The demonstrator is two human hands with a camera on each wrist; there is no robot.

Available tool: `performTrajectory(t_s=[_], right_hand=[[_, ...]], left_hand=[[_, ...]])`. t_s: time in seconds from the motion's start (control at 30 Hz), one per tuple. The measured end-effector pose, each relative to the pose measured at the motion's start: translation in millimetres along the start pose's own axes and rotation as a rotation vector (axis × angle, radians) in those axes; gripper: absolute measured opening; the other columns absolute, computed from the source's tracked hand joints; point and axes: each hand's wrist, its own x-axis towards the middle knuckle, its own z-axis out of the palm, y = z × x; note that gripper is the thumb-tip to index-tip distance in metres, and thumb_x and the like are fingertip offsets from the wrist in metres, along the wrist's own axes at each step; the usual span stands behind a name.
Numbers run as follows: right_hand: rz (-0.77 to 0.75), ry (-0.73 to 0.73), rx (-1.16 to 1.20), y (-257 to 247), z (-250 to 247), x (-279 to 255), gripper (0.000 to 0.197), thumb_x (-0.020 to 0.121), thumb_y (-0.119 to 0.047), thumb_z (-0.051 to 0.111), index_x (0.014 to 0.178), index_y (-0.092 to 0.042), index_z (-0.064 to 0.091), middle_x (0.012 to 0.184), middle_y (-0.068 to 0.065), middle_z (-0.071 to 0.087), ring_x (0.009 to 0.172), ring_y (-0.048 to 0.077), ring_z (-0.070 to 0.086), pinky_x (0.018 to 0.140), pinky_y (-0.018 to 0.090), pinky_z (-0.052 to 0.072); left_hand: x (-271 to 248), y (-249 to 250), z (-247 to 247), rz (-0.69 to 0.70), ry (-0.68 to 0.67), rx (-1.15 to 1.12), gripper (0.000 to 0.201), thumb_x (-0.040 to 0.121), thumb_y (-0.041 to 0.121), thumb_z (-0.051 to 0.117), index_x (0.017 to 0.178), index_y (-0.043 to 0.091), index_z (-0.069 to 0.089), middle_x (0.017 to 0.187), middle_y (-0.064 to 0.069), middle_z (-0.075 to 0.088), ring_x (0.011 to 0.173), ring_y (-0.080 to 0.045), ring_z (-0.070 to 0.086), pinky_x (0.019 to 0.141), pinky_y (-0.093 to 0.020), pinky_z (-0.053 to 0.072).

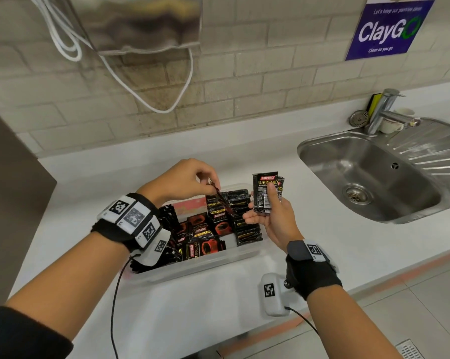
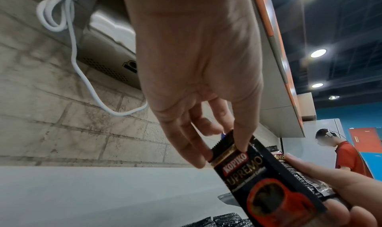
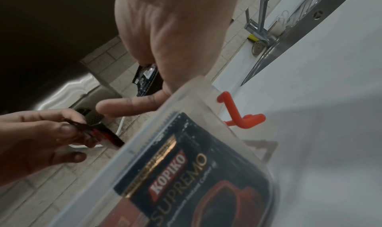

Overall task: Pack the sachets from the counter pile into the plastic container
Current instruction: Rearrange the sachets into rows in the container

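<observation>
A clear plastic container sits on the white counter, holding several black Kopiko sachets, some standing in rows, some lying flat. My left hand pinches one sachet by its top edge above the container; the same sachet fills the left wrist view and shows edge-on in the right wrist view. My right hand holds a small stack of sachets upright beside the container's right end, thumb on the front. The container wall is close in the right wrist view.
A steel sink with a tap lies to the right on the counter. A metal appliance with a white cable hangs on the tiled wall behind. A dark panel stands at the left. A person in red stands far off.
</observation>
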Motion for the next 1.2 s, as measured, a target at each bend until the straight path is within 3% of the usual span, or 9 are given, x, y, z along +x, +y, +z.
performTrajectory(t_s=[0.13,0.23,0.3,0.43,0.63,0.83,0.97,1.1,1.2], right_hand=[[0.002,0.002,0.009,-0.8,0.5,-1.2,0.062,0.095,-0.051,0.048,0.114,0.007,0.058,0.073,0.014,0.067,0.055,0.025,0.069,0.050,0.031,0.058],[0.003,0.004,0.010,-0.9,0.7,-2.0,0.059,0.098,-0.049,0.046,0.112,0.006,0.058,0.073,0.014,0.067,0.055,0.025,0.069,0.050,0.031,0.059],[0.002,0.009,0.005,-0.8,1.1,-2.3,0.060,0.099,-0.049,0.046,0.114,0.007,0.058,0.074,0.014,0.067,0.055,0.025,0.069,0.050,0.031,0.059],[-0.007,0.008,0.011,-0.7,1.3,-2.7,0.059,0.098,-0.048,0.046,0.113,0.007,0.058,0.074,0.016,0.067,0.054,0.025,0.069,0.049,0.031,0.059],[-0.013,0.024,0.004,-1.6,2.3,-2.2,0.059,0.097,-0.047,0.049,0.113,0.009,0.058,0.073,0.016,0.066,0.054,0.026,0.068,0.048,0.031,0.058],[-0.022,0.024,-0.006,-2.4,1.6,-3.2,0.053,0.093,-0.048,0.053,0.104,0.003,0.060,0.073,0.016,0.067,0.054,0.028,0.068,0.049,0.032,0.058],[0.001,0.022,0.006,-1.9,0.8,-1.6,0.046,0.100,-0.043,0.050,0.103,0.002,0.060,0.074,0.017,0.067,0.054,0.029,0.068,0.049,0.033,0.058],[0.029,0.005,0.030,-2.2,-0.1,0.3,0.045,0.104,-0.039,0.046,0.101,0.004,0.061,0.074,0.018,0.067,0.055,0.031,0.068,0.050,0.033,0.058],[0.038,0.001,0.047,-1.3,-1.1,0.8,0.045,0.104,-0.037,0.046,0.101,0.005,0.060,0.074,0.019,0.066,0.055,0.032,0.069,0.050,0.034,0.058]], left_hand=[[2.4,-3.1,3.4,-0.005,-0.008,0.137,0.006,0.084,0.021,0.079,0.089,0.022,0.076,0.100,0.000,0.058,0.093,-0.015,0.059,0.086,-0.030,0.046],[5.5,-4.4,8.6,-0.009,-0.081,0.208,0.004,0.086,0.015,0.075,0.088,0.019,0.072,0.088,0.002,0.069,0.086,-0.016,0.064,0.081,-0.032,0.050],[7.8,-5.8,15.5,-0.026,-0.107,0.248,0.008,0.088,0.015,0.073,0.088,0.022,0.069,0.082,0.004,0.067,0.080,-0.015,0.062,0.075,-0.029,0.047],[13.8,-6.2,35.5,-0.049,-0.116,0.326,0.011,0.091,0.022,0.073,0.101,0.020,0.072,0.091,0.005,0.066,0.086,-0.015,0.061,0.081,-0.032,0.050],[21.8,3.6,58.7,-0.090,-0.096,0.400,0.010,0.088,0.019,0.074,0.097,0.020,0.069,0.086,0.007,0.062,0.085,-0.017,0.061,0.078,-0.035,0.054],[24.9,3.4,78.8,-0.161,-0.075,0.456,0.017,0.084,0.017,0.078,0.090,0.018,0.063,0.094,0.001,0.060,0.086,-0.020,0.058,0.069,-0.031,0.045],[25.6,0.5,81.5,-0.175,-0.071,0.541,0.017,0.084,0.027,0.078,0.094,0.020,0.066,0.097,0.001,0.066,0.090,-0.020,0.060,0.067,-0.031,0.041],[25.1,-0.2,78.6,-0.171,-0.043,0.512,0.026,0.083,0.033,0.079,0.096,0.023,0.059,0.094,0.004,0.063,0.089,-0.019,0.057,0.064,-0.031,0.037],[23.4,5.8,68.8,-0.158,0.001,0.407,0.022,0.086,0.036,0.075,0.096,0.024,0.060,0.088,0.007,0.060,0.086,-0.016,0.057,0.066,-0.032,0.044]])
